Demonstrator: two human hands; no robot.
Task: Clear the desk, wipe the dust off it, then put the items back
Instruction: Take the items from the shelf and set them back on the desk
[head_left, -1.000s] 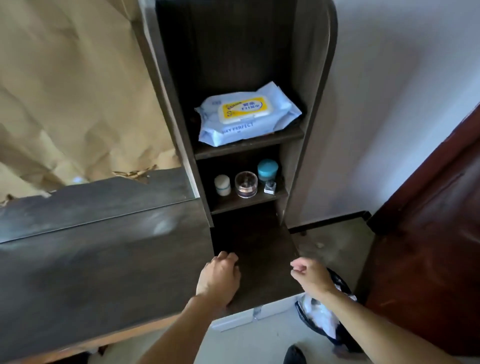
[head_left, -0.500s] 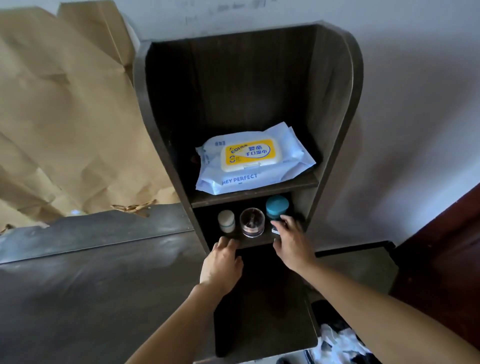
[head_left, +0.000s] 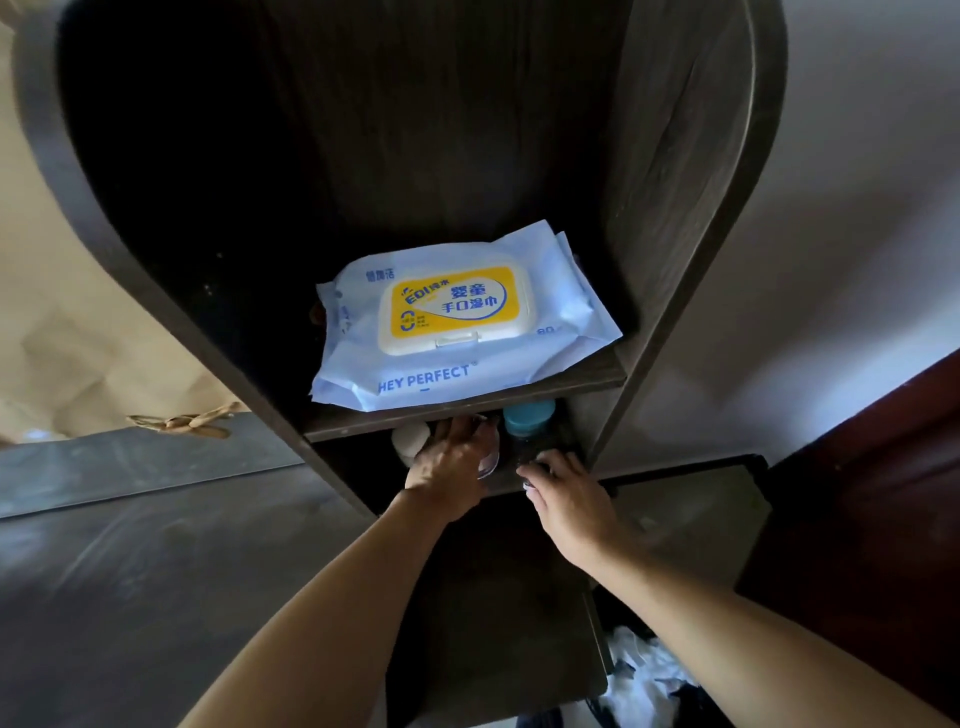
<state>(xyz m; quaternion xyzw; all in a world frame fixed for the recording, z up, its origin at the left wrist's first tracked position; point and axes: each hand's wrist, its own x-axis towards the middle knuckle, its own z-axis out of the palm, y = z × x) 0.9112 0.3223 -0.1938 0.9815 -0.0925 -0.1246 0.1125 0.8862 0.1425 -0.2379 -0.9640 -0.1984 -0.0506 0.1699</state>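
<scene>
A dark wooden shelf unit stands at the right end of the dusty dark desk. On its upper shelf lies a pale blue pack of wet wipes with a yellow lid. The lower shelf holds a small white jar, a clear glass jar and a blue-lidded jar. My left hand reaches into the lower shelf and its fingers curl round the clear jar. At the shelf's front edge, my right hand curls over a small silver item, mostly hidden under it.
Crumpled brown paper covers the wall behind the desk. A black bin bag with white waste sits on the floor at the lower right. A dark red door stands to the right.
The view has moved in close to the shelves. My left hand has gone from the shelf edge onto the clear jar. My right hand has slid down from the blue-lidded jar to the small silver item.
</scene>
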